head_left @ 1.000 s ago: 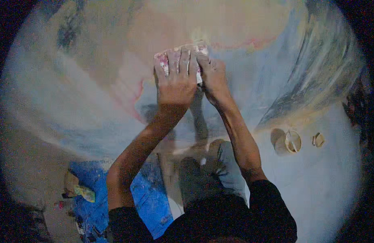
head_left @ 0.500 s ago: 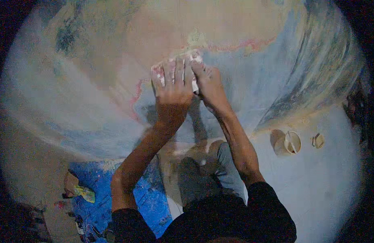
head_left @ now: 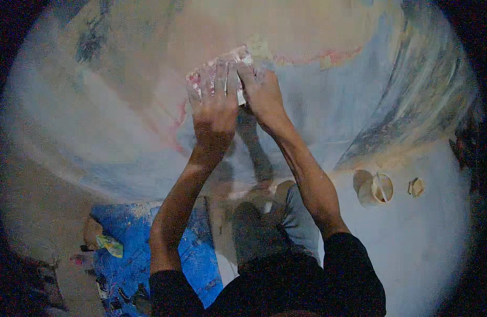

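Note:
Both my hands are on a flat, roughly rectangular scraper-like plate [head_left: 205, 74] smeared with white and reddish paste, held against a mottled painted surface [head_left: 317, 111]. My left hand [head_left: 214, 108] has its fingers stretched side by side over the plate's face; its thumb is hidden. At the plate's right end, my right hand [head_left: 265, 95] grips with the fingers bent around the edge, and its thumb side rests near the left fingers. A jagged pink line [head_left: 317, 56] runs across the surface to the right of the plate. What lies behind the plate cannot be seen.
A pale round tub [head_left: 380, 189] with a bar across its mouth stands at right, beside a small pale six-sided object [head_left: 416, 187]. At lower left lies a blue sheet [head_left: 193, 259], with a yellow-green packet [head_left: 111, 245], cables and dark clutter near it. My bent knees [head_left: 264, 232] are below.
Both hands and the plate have moved a little up and to the left across the surface. Their grip looks the same.

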Demonstrator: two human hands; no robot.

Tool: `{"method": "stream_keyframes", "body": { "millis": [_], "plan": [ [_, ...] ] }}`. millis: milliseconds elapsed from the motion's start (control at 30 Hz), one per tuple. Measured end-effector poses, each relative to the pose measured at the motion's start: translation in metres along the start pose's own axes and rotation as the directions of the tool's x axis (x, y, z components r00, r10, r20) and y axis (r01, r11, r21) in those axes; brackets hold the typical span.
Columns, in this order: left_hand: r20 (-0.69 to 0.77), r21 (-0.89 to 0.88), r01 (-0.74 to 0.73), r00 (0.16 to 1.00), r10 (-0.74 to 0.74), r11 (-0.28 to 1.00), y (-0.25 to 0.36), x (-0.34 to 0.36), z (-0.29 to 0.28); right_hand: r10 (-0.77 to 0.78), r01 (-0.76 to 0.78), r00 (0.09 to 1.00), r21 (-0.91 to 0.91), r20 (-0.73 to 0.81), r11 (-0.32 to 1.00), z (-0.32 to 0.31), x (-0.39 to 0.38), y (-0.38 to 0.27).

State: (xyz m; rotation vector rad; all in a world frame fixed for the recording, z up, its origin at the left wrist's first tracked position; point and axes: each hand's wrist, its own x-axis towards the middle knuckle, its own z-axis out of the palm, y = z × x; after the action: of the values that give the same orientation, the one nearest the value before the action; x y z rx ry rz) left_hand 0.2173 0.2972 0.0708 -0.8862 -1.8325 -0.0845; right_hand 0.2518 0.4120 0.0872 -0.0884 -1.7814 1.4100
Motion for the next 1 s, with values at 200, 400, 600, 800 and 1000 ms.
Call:
{"method": "stream_keyframes", "body": {
  "millis": [200,400,600,800,1000],
  "plan": [
    [0.102,-0.080,-0.054,0.993,0.062,0.995,0.006,-0.014,0.010,0.039,-0.040,0.998,0.031,0.039,0.999,-0.007,-0.009,0.018],
    [0.085,-0.126,0.040,0.996,-0.029,0.991,0.004,-0.016,-0.007,0.032,-0.024,0.991,-0.063,0.129,0.998,-0.007,-0.009,0.016],
    [0.081,0.028,0.074,0.994,-0.076,0.997,0.008,-0.003,-0.021,0.145,-0.166,0.978,0.147,0.148,0.975,-0.004,-0.001,0.007],
    [0.139,0.073,0.095,0.985,-0.105,0.993,0.021,-0.002,-0.031,0.109,-0.162,0.967,0.226,0.232,0.960,-0.012,-0.011,0.019],
    [0.116,0.124,0.058,0.991,-0.072,0.991,0.013,0.012,-0.042,0.267,-0.352,0.918,0.293,0.292,0.889,-0.014,-0.003,-0.016]
  ]
}}
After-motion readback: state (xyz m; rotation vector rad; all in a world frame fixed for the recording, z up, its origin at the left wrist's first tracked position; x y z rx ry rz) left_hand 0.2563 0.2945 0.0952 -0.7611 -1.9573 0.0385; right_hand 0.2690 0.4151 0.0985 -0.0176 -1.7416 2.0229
